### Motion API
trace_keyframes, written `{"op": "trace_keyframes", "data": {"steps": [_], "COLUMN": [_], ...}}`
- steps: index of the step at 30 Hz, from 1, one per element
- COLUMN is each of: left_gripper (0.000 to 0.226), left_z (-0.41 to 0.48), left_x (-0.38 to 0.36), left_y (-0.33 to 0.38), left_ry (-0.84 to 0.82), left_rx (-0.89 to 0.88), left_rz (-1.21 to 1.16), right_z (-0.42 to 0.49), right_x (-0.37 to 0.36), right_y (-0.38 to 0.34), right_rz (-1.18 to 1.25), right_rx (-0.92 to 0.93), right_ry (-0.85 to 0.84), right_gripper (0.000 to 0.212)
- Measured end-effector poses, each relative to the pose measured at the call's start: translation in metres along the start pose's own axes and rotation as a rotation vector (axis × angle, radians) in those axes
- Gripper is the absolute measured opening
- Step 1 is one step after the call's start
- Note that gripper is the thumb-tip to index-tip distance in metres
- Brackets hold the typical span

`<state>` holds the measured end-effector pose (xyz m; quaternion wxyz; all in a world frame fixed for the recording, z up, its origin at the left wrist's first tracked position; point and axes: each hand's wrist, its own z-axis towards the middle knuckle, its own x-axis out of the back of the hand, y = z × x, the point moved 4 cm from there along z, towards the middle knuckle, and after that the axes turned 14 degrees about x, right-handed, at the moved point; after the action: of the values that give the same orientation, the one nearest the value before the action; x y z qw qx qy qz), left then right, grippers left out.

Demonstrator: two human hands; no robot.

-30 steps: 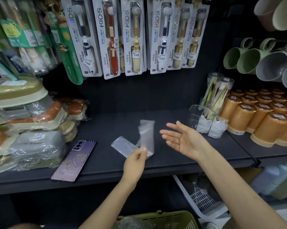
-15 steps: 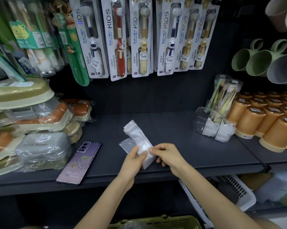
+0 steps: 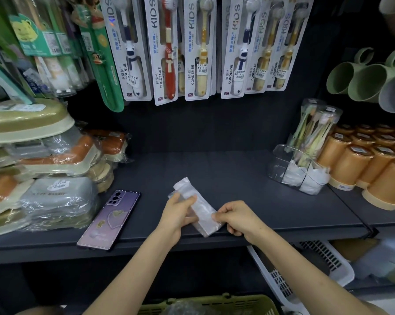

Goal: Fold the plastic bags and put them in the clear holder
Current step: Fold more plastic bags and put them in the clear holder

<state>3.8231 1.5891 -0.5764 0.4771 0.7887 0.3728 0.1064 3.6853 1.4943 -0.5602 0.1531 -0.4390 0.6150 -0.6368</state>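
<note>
A translucent plastic bag (image 3: 197, 205), folded into a long narrow strip, lies slanted on the dark shelf (image 3: 214, 169) near its front edge. My left hand (image 3: 177, 213) pinches the strip at its middle from the left. My right hand (image 3: 236, 218) pinches its near end from the right. A second flat bag seems to lie partly under the strip, mostly hidden by my left hand. The clear holder (image 3: 280, 160) stands at the shelf's right, with white folded bags (image 3: 312, 181) inside.
A purple phone (image 3: 110, 220) lies on the shelf left of my hands. Wrapped soap boxes (image 3: 55, 196) are stacked at far left, orange cups (image 3: 360, 162) at right. Packaged toothbrushes (image 3: 196, 48) hang above. A green basket (image 3: 214, 305) and a white basket (image 3: 305, 269) sit below.
One second ago my left hand held the bag upright and my right hand was open. Both hands have since closed on the bag and lowered it, slanted, onto the shelf.
</note>
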Motion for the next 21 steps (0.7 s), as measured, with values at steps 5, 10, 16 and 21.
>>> {"op": "trace_keyframes", "data": {"steps": [5,10,16,21], "left_gripper": [0.035,0.039,0.029,0.075], "left_z": [0.022,0.031,0.019,0.017], "left_x": [0.012,0.024,0.02,0.004], "left_y": [0.019,0.036,0.034,0.01], "left_ry": [0.168,0.316,0.421,0.076], "left_rx": [-0.02,-0.175,-0.77,-0.818], "left_rz": [0.011,0.304,1.037,1.375], "right_z": [0.005,0.011,0.019,0.021], "right_x": [0.0,0.0,0.001,0.0], "right_y": [0.003,0.001,0.002,0.001], "right_rz": [-0.076,-0.17,-0.228,-0.259], "right_rx": [-0.008,-0.016,-0.042,-0.063], "right_ry": [-0.002,-0.026,-0.024,-0.041], "right_gripper": [0.019,0.022,0.014,0.026]}}
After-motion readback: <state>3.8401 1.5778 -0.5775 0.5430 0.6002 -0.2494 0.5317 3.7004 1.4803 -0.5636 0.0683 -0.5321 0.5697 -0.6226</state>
